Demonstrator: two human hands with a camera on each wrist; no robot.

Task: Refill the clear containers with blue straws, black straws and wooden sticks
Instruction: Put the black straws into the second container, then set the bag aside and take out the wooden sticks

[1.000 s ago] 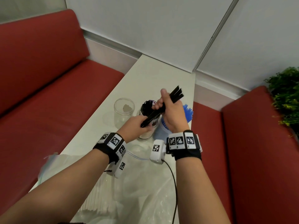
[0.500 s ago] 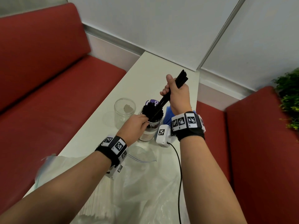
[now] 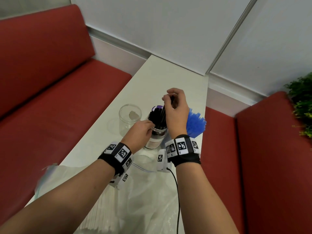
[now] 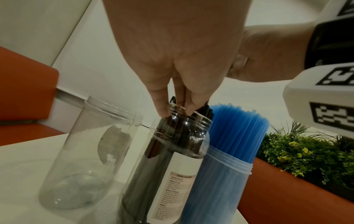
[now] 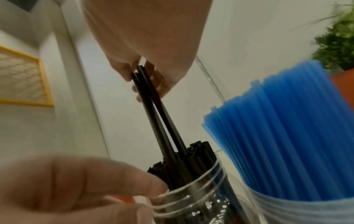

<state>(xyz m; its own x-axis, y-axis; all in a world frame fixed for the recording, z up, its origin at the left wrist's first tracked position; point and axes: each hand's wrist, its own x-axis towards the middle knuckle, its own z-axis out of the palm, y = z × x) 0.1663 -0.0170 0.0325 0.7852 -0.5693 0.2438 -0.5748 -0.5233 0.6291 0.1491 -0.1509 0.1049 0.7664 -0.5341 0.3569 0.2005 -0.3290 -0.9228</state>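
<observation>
Three clear jars stand in a row on the white table (image 3: 168, 76). The left jar (image 3: 130, 118) (image 4: 86, 151) is empty. The middle jar (image 3: 157, 137) (image 4: 172, 159) (image 5: 201, 197) is packed with black straws. The right jar (image 4: 220, 181) holds blue straws (image 3: 195, 124) (image 5: 287, 121). My right hand (image 3: 168, 100) (image 5: 141, 78) pinches the tops of a few black straws (image 5: 159, 115); their lower ends sit in the middle jar. My left hand (image 3: 148, 125) (image 4: 176, 112) (image 5: 149, 192) pinches that jar's rim with its fingertips.
Crumpled clear plastic bags (image 3: 152, 191) lie on the near part of the table, with a bundle of white-wrapped sticks (image 3: 101, 208) beside them. Red benches (image 3: 67, 98) flank the table. A green plant (image 3: 302, 105) stands at the right. A black cable (image 3: 177, 200) hangs from my right wrist.
My right hand swung the black straws from a tilt to upright and lowered them into the middle jar. My left hand shifted from the jar's side to its rim.
</observation>
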